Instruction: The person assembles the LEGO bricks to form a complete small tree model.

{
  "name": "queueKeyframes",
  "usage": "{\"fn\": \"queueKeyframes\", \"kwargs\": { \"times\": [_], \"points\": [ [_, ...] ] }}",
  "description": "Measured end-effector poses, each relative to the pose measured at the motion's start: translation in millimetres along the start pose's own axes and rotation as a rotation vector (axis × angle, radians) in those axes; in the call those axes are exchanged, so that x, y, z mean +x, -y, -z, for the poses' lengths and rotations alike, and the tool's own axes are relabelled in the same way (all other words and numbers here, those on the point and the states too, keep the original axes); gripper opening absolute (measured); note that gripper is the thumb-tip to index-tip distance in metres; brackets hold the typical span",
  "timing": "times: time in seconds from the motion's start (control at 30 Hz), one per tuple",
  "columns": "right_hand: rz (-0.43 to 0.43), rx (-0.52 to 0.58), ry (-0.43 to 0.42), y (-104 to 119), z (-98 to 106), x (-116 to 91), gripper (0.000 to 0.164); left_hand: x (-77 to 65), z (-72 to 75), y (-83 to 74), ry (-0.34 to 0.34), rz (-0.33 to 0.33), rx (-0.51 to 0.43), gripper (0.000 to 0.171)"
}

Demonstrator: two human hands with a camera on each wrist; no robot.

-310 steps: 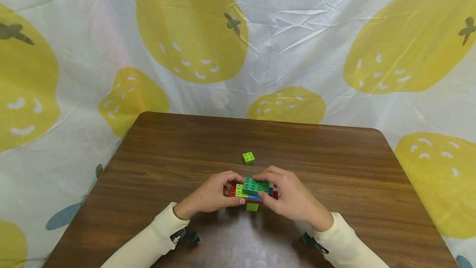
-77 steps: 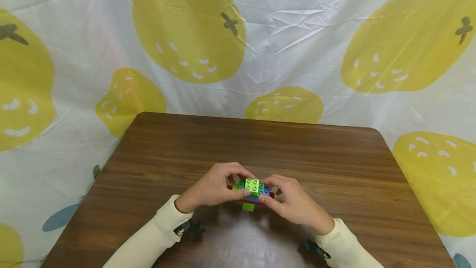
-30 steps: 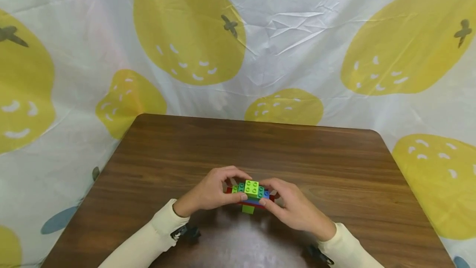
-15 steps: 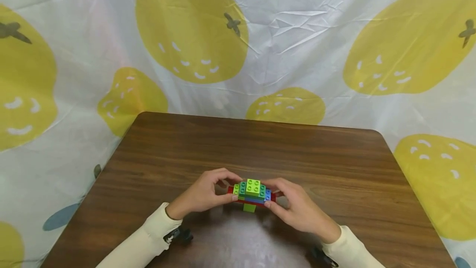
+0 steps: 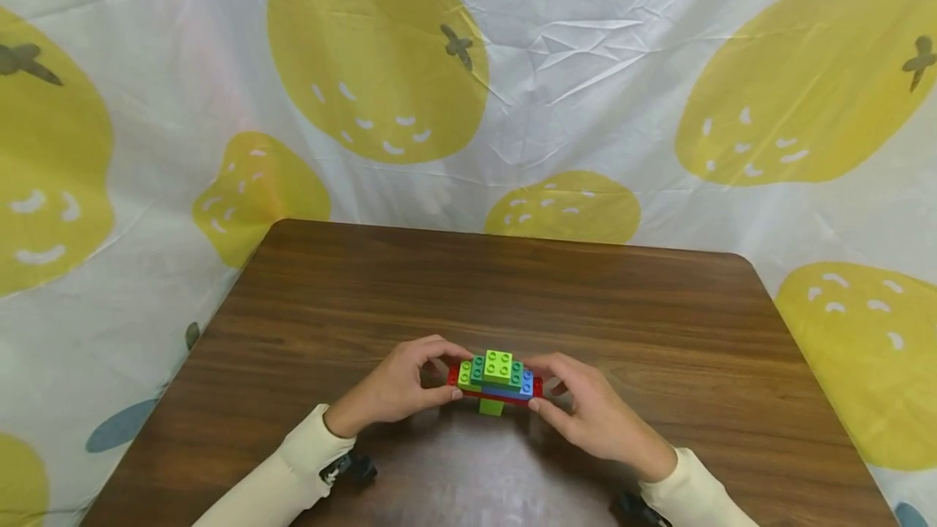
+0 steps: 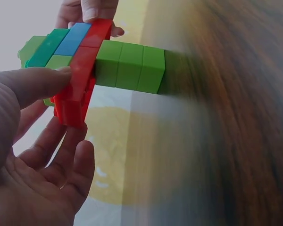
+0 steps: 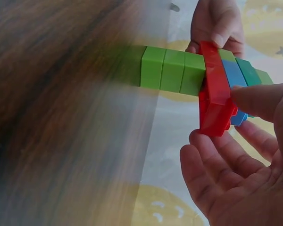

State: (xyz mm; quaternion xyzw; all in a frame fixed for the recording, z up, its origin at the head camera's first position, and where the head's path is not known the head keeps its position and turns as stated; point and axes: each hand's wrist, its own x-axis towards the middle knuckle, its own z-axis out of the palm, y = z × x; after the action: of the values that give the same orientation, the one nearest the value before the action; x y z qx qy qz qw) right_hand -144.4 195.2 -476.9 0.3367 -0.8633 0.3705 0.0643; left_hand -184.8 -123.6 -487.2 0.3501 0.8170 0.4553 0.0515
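Observation:
A toy brick model (image 5: 499,364) stands upright on the table between the hands. Its stem is a column of three light green bricks (image 7: 172,70). Across this lies a wide red layer (image 6: 83,66), then a blue brick (image 7: 233,73) beside a lime one, a dark green brick (image 6: 49,47), and a lime brick with four studs on top. The left hand (image 5: 398,381) pinches the model's left end, thumb in front and fingers behind. At its right end, the right hand (image 5: 596,413) does likewise, thumb at the blue and red bricks in the right wrist view.
The brown wooden table (image 5: 622,307) has rounded far corners. Behind it hangs a white cloth (image 5: 586,104) printed with large yellow fruit. A dark wrist device (image 5: 347,468) sits at the left cuff, another at the right cuff.
The lime brick that lay farther back on the table is now on top of the dark green brick. Both hands have since slid outward from the top to the model's ends.

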Motion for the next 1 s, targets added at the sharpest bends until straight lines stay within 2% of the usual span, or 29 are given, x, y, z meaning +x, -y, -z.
{"fn": "queueKeyframes", "kwargs": {
  "times": [0.33, 0.57, 0.8, 1.0],
  "points": [
    [0.014, -0.002, 0.015, -2.5, -0.9, -1.5, 0.054, -0.3, -0.1, -0.1, 0.003, -0.006, 0.051, 0.047],
    [-0.023, 0.036, 0.029, -0.1, 0.3, -1.1, 0.064, 1.0, 0.0, -0.8, -0.01, -0.033, 0.002, 0.056],
    [-0.033, 0.043, 0.027, -1.5, 1.3, 1.8, 0.069, 1.5, 2.0, -3.7, 0.008, 0.002, -0.031, 0.059],
    [-0.047, 0.043, 0.037, -3.2, 2.7, 4.7, 0.068, 4.6, 2.1, -2.6, 0.021, 0.003, -0.042, 0.06]
  ]
}}
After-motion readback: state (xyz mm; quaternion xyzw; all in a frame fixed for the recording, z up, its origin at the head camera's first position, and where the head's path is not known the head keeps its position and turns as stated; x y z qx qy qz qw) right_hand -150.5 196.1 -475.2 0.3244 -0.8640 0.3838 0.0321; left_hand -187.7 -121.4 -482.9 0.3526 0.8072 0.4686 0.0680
